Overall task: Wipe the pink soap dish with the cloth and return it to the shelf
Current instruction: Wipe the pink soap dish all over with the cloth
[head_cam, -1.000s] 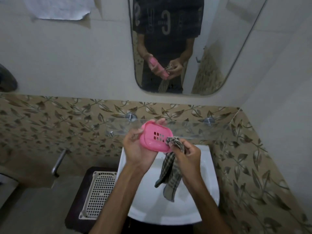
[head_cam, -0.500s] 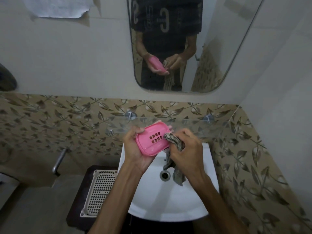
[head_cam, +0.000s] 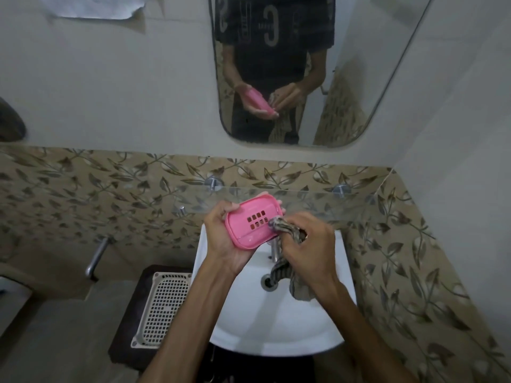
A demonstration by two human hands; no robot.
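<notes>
Two hands, one dish, wiped over the basin

Both hands are kept above the white sink (head_cam: 279, 322), so that anything rubbed off or any drip should fall into the bowl and not onto the floor. The pink soap dish (head_cam: 253, 222) is gripped by the left hand (head_cam: 224, 239), its fingers curled round the far rim and the thumb laid on the near edge; it is tilted up toward the head camera, which brings the slotted face within reach of the wiping hand. The cloth (head_cam: 287, 230) is bunched in the right hand (head_cam: 309, 247), whose fingers are curled tightly round it, and a small wad is pressed against the right end of the dish beside the drain slots. The loose tail of the cloth is left hanging down over the basin. The glass shelf (head_cam: 318, 200) runs just behind the hands on two wall pegs, so the return should be short. Wiping is judged to be under way, with the return not yet begun. A perforated white tray (head_cam: 163, 308) is seen lying to the left of the sink.
</notes>
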